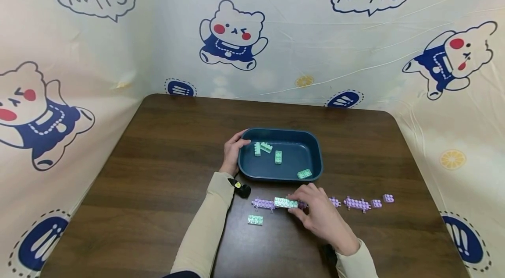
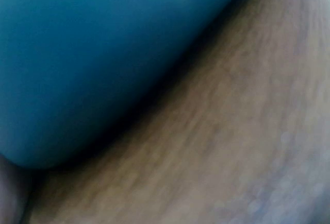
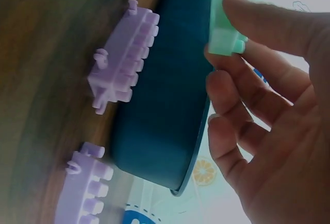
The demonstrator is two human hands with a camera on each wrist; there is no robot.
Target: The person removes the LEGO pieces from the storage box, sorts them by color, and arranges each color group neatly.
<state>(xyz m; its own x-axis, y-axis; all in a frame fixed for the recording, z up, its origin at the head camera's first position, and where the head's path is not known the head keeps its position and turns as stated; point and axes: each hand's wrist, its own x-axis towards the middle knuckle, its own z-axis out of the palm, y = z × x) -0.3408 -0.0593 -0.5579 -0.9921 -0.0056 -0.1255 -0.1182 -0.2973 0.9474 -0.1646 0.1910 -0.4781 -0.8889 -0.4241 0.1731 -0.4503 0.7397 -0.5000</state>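
Note:
My left hand (image 1: 232, 151) grips the left end of a dark blue tray (image 1: 280, 178), its thumb lying over the rim. In the left wrist view the tray's outer wall (image 2: 103, 54) fills the upper left, blurred. With thumb and fingers, my right hand (image 1: 321, 214) pinches the end of a light green building brick (image 1: 286, 202). The right wrist view shows this green brick (image 3: 223, 26) held above the table, apart from the purple bricks (image 3: 121, 54). From the head view it overlaps the row, with a purple brick (image 1: 262, 204) showing at its left.
Several green bricks (image 1: 278, 157) lie loose in the tray. Another green brick (image 1: 255, 220) lies on the brown table (image 1: 158, 208) in front of the row. More purple bricks (image 1: 357, 204) run to the right, ending in small ones (image 1: 388, 198). A printed curtain (image 1: 284, 63) surrounds the table.

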